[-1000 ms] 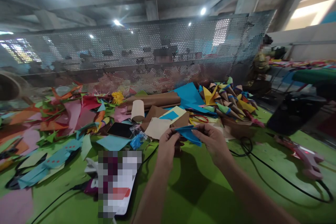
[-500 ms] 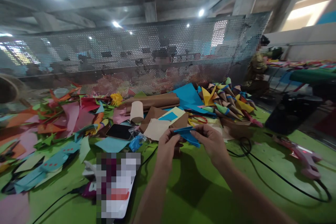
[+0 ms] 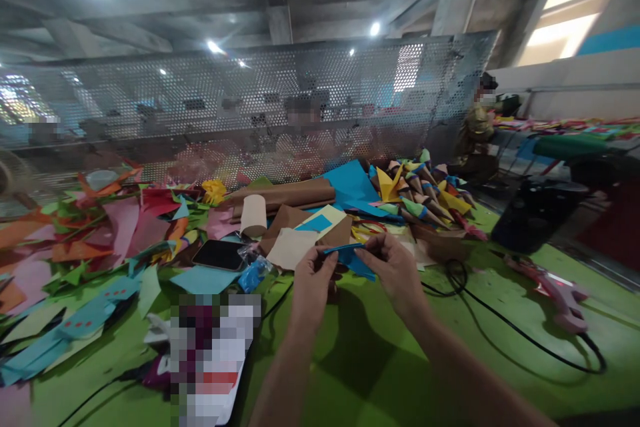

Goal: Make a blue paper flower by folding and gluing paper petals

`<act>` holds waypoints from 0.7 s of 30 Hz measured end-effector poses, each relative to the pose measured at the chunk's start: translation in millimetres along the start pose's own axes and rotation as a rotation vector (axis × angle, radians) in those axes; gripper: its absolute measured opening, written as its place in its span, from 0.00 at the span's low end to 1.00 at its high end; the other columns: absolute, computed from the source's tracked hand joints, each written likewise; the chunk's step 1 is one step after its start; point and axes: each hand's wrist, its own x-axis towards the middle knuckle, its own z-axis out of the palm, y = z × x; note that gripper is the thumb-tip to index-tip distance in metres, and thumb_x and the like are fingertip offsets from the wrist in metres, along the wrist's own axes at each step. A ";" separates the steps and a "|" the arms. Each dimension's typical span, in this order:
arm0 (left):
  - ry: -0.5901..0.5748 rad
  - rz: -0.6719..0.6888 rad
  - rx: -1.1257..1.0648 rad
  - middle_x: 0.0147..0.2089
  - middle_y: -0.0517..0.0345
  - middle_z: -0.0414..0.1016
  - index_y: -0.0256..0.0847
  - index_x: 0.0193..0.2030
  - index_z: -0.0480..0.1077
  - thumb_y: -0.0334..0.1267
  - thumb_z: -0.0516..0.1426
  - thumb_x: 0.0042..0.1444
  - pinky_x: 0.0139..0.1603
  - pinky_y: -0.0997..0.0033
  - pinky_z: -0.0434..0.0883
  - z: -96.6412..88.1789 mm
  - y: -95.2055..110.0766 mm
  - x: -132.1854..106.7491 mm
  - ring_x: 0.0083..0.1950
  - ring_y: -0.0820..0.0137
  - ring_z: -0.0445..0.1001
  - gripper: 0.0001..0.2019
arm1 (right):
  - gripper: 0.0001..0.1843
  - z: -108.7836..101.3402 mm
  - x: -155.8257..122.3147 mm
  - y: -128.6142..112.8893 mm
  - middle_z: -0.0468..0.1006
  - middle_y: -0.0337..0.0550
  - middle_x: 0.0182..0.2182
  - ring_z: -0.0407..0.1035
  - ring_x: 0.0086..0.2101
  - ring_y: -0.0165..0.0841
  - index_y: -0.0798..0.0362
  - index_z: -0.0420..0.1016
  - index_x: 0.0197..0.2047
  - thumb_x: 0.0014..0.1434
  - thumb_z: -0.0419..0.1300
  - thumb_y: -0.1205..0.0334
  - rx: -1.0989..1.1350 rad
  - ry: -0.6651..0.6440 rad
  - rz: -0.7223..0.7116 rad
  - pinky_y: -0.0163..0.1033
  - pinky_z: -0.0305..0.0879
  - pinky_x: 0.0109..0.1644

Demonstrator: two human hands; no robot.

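Observation:
A small folded piece of blue craft sheet [image 3: 356, 259] is held up above the green table, in the middle of the view. My left hand [image 3: 316, 271] pinches its left end between thumb and fingers. On the other side, my right hand [image 3: 389, 265] is closed on its upper right part, and a blue flap hangs down between the two hands. Whether the piece is felt or paper I cannot tell. Just behind the hands lie a beige sheet [image 3: 291, 248] and a yellow strip [image 3: 326, 219] with a blue rectangle on it.
A pink glue gun [image 3: 560, 293] with a black cord lies at right, near a dark container [image 3: 539, 213]. Small cones [image 3: 420, 190] are piled behind. Leftward are a black phone [image 3: 219, 254], a cream roll [image 3: 253, 215] and colourful scraps [image 3: 120, 220]. A perforated screen [image 3: 240, 107] stands behind.
The view has turned slightly, so most things appear a little further left. Both hands keep their hold on the blue piece, which is tilted slightly differently.

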 end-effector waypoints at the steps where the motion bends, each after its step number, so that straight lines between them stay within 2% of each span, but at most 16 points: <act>1: 0.000 0.002 0.000 0.27 0.57 0.76 0.38 0.37 0.72 0.47 0.66 0.49 0.22 0.80 0.66 -0.2 -0.4 0.3 0.27 0.71 0.76 0.16 | 0.17 0.1 0.0 0.3 0.72 0.38 0.24 0.66 0.26 0.33 0.49 0.68 0.29 0.46 0.70 0.49 -0.002 0.003 -0.003 0.37 0.62 0.28; 11: 0.019 0.004 0.025 0.26 0.58 0.77 0.39 0.36 0.74 0.47 0.65 0.49 0.22 0.80 0.66 -0.5 -0.9 0.6 0.28 0.71 0.76 0.14 | 0.17 1.5 0.3 1.7 0.71 0.38 0.23 0.65 0.25 0.33 0.50 0.68 0.29 0.46 0.69 0.51 -0.002 0.004 -0.018 0.37 0.61 0.28; 17: 0.025 -0.004 -0.008 0.27 0.58 0.77 0.38 0.35 0.74 0.48 0.67 0.45 0.22 0.80 0.66 0.7 0.4 0.7 0.28 0.70 0.76 0.17 | 0.17 0.7 0.7 3.2 0.71 0.38 0.24 0.65 0.26 0.33 0.50 0.68 0.29 0.46 0.69 0.50 -0.034 0.008 -0.036 0.37 0.61 0.28; 21: 0.021 0.007 0.013 0.26 0.58 0.76 0.38 0.36 0.74 0.47 0.66 0.47 0.21 0.81 0.65 0.3 -0.1 0.7 0.27 0.70 0.77 0.15 | 0.17 0.8 1.1 1.0 0.71 0.38 0.23 0.65 0.25 0.33 0.50 0.67 0.29 0.46 0.69 0.49 -0.027 0.000 -0.022 0.37 0.61 0.28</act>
